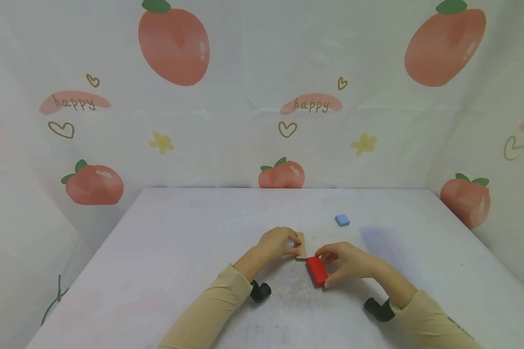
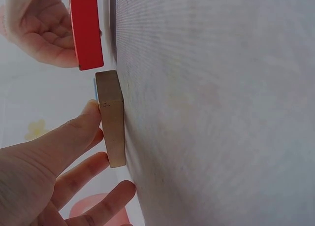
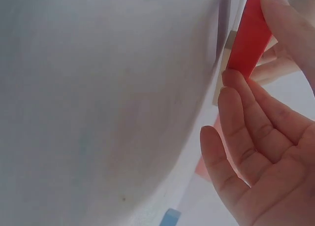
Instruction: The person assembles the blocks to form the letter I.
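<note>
Fingers of left hand (image 1: pixel 277 243) at wooden block (image 1: pixel 302 249); fingers of right hand (image 1: pixel 349 261) gripping red block (image 1: pixel 318 271)

Left hand: thumb and fingers bent, set narrowly about the wooden block; one lower finger stands away from it, beside the worktop (image 1: pixel 179 228). Right hand: thumb at one end of the red block and fingertips at the other, spanning its length; at least one further finger is clear of the block.

Wooden block: lies flat on the worktop, slightly right of the midline, its long side running toward the far edge. Red block: on the near side of the wooden block, slanted, its far end just beside the wooden block's near end. The left wrist view shows a narrow gap between the two and places the red block slightly above the worktop.

Blue block (image 1: pixel 342 220): rests apart from both hands, toward the far edge and nearer the far right corner than the far left. Bluish stain (image 1: pixel 382 242): on the worktop, to the near right of the blue block.

Both arms wear beige sleeves (image 1: pixel 205 310), with dark fittings (image 1: pixel 260 292) at the wrists. Backdrop (image 1: pixel 240 72): white, printed with fruit, hearts and flowers, beyond the far edge.
</note>
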